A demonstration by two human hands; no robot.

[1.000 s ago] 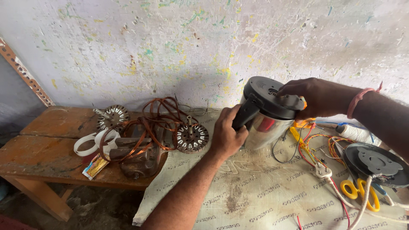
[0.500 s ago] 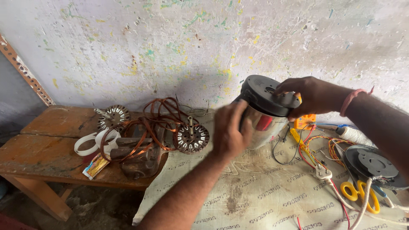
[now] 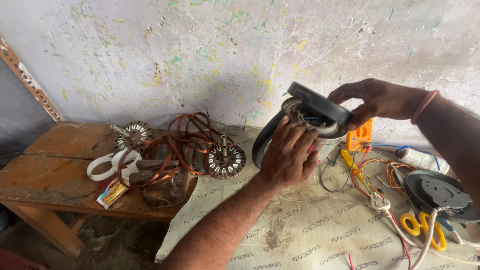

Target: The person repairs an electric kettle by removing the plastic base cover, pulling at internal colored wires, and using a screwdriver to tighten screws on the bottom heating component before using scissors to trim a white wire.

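Observation:
An electric kettle (image 3: pixel 327 142) with a steel body and black handle lies tilted, bottom end up, over a printed sack cloth (image 3: pixel 300 225). My left hand (image 3: pixel 287 152) presses flat against its side, fingers spread over the steel body. My right hand (image 3: pixel 377 100) grips the black round base cover (image 3: pixel 320 102), which is lifted off at an angle. Wires and inner parts show in the gap under the cover.
A wooden bench (image 3: pixel 55 170) on the left carries copper wire coils (image 3: pixel 180 142), two motor rotors (image 3: pixel 226 161) and white tape rolls (image 3: pixel 107 165). To the right lie an orange multimeter (image 3: pixel 361 135), a black kettle base (image 3: pixel 437 192), yellow-handled scissors (image 3: pixel 425 230), a white plug (image 3: pixel 380 202) and coloured wires.
My left hand has moved from the kettle's handle onto its steel side. My right hand has pulled the black base cover up and away, opening a gap that shows the inside.

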